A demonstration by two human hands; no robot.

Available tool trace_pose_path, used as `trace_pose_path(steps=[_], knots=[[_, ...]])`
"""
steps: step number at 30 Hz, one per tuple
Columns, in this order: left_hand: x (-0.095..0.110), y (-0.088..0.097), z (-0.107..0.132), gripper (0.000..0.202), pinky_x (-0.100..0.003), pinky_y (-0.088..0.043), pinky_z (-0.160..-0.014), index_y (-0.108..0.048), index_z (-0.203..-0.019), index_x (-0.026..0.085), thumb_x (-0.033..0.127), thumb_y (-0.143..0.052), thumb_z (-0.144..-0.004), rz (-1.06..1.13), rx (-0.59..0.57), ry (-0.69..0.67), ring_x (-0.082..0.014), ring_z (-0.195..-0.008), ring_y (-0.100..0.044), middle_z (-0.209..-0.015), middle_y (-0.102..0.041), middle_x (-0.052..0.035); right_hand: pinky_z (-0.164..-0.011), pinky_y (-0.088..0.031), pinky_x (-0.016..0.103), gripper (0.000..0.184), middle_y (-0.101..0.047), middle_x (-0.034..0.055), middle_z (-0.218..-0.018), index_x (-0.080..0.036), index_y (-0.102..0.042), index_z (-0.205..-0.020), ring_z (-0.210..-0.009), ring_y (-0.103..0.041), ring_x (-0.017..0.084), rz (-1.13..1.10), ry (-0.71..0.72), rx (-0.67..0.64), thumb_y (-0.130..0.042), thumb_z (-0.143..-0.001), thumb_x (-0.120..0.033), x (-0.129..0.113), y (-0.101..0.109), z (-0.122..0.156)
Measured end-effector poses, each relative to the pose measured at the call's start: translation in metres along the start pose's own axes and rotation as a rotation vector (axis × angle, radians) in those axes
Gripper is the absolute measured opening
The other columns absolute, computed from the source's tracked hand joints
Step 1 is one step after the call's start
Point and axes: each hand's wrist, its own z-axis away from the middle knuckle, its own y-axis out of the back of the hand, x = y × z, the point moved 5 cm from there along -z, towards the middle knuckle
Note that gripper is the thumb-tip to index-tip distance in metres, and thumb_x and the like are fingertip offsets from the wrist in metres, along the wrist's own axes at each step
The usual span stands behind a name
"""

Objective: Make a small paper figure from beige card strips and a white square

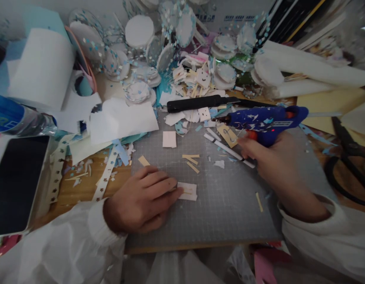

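Note:
My right hand (275,161) is wrapped round the handle of a blue glue gun (256,120), its nozzle pointing left over the upper part of the grey cutting mat (224,213). Low on the mat, my left hand (144,199) is closed, fingers together, with the fingertips on a small white paper piece (192,192). A thin yellowish strip lies on that piece. Just above are several narrow cream paper strips (192,157) and a pale square of paper (169,139). Under the gun's nozzle sits a tan card (227,136) with a mark on it.
Behind the mat lie a black craft knife (197,103) and heaped paper scraps with decorated white discs (139,30). Black scissors (348,165) are at the right. A phone (18,183) and a bottle (19,116) stand left. A white stick (229,150) lies near my right hand.

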Motion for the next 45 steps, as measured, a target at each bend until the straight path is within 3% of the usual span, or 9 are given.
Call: trace_pose_path(steps=[3,7,12,16,21,27,37,45], knots=[[0.001,0.0,-0.003,0.035,-0.042,-0.038,-0.087,-0.06,-0.116,0.013,0.018,-0.048,-0.084,-0.009,-0.017,0.007,-0.0233,-0.098,-0.055,-0.104,-0.066,-0.0089,-0.05,-0.037,0.028,0.018,-0.052,-0.0036,-0.052,-0.019,-0.054,-0.059,-0.048,-0.047,0.013,0.007,0.001,0.006,-0.067,-0.062,-0.032,0.0,0.001,0.0],[-0.002,0.004,-0.004,0.033,-0.042,-0.04,-0.083,-0.062,-0.112,0.014,0.015,-0.051,-0.081,0.107,0.063,0.055,-0.0232,-0.094,-0.055,-0.103,-0.065,-0.0099,-0.049,-0.036,0.027,0.02,-0.05,-0.0045,-0.048,-0.019,-0.051,-0.054,-0.046,-0.046,0.012,0.027,0.04,-0.015,-0.065,-0.065,-0.028,-0.001,0.001,-0.002],[-0.02,0.012,-0.001,0.029,-0.036,-0.046,-0.081,-0.065,-0.108,0.017,0.011,-0.051,-0.084,0.445,0.231,0.25,-0.0184,-0.093,-0.058,-0.102,-0.062,-0.0092,-0.046,-0.034,0.026,0.021,-0.048,-0.0057,-0.047,-0.02,-0.05,-0.053,-0.045,-0.045,0.011,-0.051,0.029,0.019,-0.066,-0.064,-0.025,0.001,0.005,-0.003],[-0.031,0.016,-0.005,0.021,-0.028,-0.05,-0.08,-0.068,-0.102,0.017,0.011,-0.054,-0.087,0.415,0.305,0.391,-0.0138,-0.091,-0.06,-0.096,-0.062,-0.0064,-0.045,-0.035,0.025,0.02,-0.049,-0.006,-0.046,-0.02,-0.052,-0.055,-0.044,-0.046,0.012,-0.099,0.043,0.031,-0.067,-0.064,-0.026,-0.001,0.008,-0.002],[-0.025,0.011,-0.029,0.02,-0.028,-0.05,-0.084,-0.066,-0.106,0.017,0.015,-0.053,-0.09,0.245,0.15,0.35,-0.0146,-0.095,-0.059,-0.101,-0.062,-0.007,-0.044,-0.036,0.026,0.018,-0.049,-0.007,-0.047,-0.022,-0.052,-0.057,-0.043,-0.045,0.012,-0.182,0.063,0.013,-0.067,-0.065,-0.028,0.002,0.006,-0.002],[-0.017,-0.007,-0.053,0.022,-0.036,-0.049,-0.085,-0.065,-0.102,0.014,0.021,-0.045,-0.095,-0.01,-0.037,0.213,-0.02,-0.093,-0.058,-0.099,-0.064,-0.009,-0.045,-0.038,0.026,0.015,-0.05,-0.0066,-0.049,-0.021,-0.054,-0.061,-0.044,-0.047,0.013,-0.196,0.05,0.014,-0.067,-0.063,-0.028,0.001,0.005,-0.002],[-0.019,-0.01,-0.066,0.017,-0.033,-0.046,-0.082,-0.061,-0.088,0.013,0.019,-0.046,-0.095,-0.06,-0.194,0.176,-0.0185,-0.085,-0.056,-0.089,-0.062,-0.0064,-0.047,-0.038,0.026,0.018,-0.05,-0.0064,-0.053,-0.02,-0.053,-0.061,-0.045,-0.046,0.012,-0.272,0.087,-0.004,-0.067,-0.064,-0.031,-0.002,0.004,-0.004],[-0.013,-0.011,-0.071,0.016,-0.033,-0.045,-0.078,-0.057,-0.092,0.012,0.014,-0.042,-0.095,-0.229,-0.268,0.105,-0.02,-0.085,-0.056,-0.094,-0.061,-0.0095,-0.048,-0.038,0.026,0.018,-0.051,-0.0061,-0.054,-0.019,-0.055,-0.064,-0.047,-0.046,0.012,-0.288,0.091,-0.014,-0.068,-0.063,-0.032,0.0,0.004,-0.003]])
